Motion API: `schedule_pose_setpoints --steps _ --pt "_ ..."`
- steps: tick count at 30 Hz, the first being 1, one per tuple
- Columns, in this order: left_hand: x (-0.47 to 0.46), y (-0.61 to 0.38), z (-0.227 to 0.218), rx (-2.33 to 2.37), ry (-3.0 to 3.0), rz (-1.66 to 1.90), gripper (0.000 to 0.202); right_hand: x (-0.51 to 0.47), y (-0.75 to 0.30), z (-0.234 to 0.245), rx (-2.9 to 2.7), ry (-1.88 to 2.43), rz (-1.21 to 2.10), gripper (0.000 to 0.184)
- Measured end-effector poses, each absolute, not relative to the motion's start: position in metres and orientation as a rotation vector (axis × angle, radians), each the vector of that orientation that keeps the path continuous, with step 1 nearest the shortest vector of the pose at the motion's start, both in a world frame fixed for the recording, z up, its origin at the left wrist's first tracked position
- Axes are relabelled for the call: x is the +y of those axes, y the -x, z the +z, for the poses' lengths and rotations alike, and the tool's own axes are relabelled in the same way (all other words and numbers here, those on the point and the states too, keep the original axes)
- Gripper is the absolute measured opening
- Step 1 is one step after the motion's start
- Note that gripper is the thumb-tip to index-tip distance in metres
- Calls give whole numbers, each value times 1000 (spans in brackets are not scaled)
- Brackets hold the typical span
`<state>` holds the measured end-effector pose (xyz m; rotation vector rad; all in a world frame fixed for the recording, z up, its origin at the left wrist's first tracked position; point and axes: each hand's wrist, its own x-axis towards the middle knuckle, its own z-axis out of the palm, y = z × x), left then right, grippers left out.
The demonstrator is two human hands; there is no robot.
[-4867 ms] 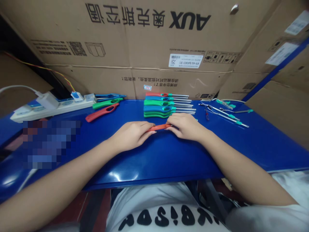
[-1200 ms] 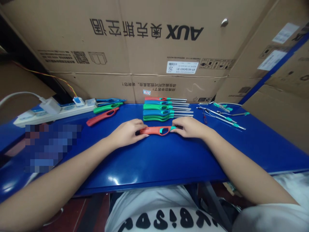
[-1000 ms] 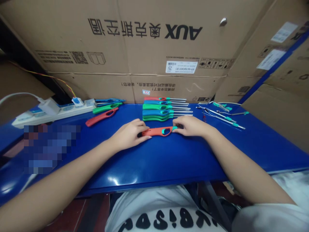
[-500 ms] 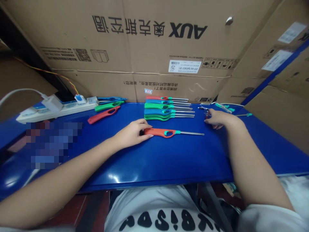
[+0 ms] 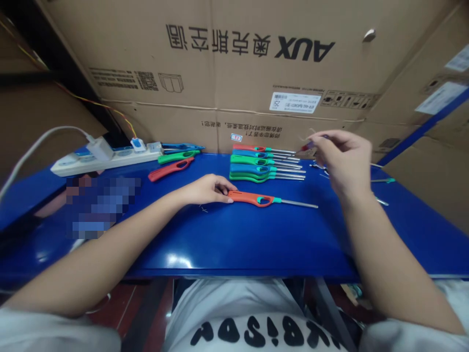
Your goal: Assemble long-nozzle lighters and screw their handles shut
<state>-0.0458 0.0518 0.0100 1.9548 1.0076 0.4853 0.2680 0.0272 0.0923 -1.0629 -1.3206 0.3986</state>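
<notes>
An orange long-nosed lighter [image 5: 252, 198] with a teal trigger and a metal tube lies flat on the blue table [image 5: 249, 244]. My left hand [image 5: 207, 189] rests at its handle end, fingers curled and pressing on it. Raised above the table's right side, my right hand [image 5: 344, 159] pinches a small red-handled screwdriver [image 5: 309, 145] that points left. Just behind the orange lighter sits a neat row of several finished lighters [image 5: 256, 164] in red, blue and green.
Loose lighter shells [image 5: 172, 165] in red, green and blue lie at the back left beside a white power strip [image 5: 106, 157] with plugs. Metal tube parts [image 5: 383, 181] lie behind my right hand. Big cardboard boxes [image 5: 234, 73] wall off the back.
My right hand let go of the lighter's tube end, reached right to the parts pile, and lifted up with the small screwdriver. My left hand stays at the handle.
</notes>
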Motion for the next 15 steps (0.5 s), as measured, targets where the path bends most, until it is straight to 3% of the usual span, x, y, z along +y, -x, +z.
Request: schedule_pose_setpoints --steps 4,6,15 --pt "54 47 12 996 -1882 478 48 10 -199 66 -1479 909 963 29" --pt "56 47 11 989 -1838 470 43 1 -176 46 -1563 874 1063 38" --pt "65 51 2 922 -1743 501 41 -15 -171 3 -1996 609 522 16"
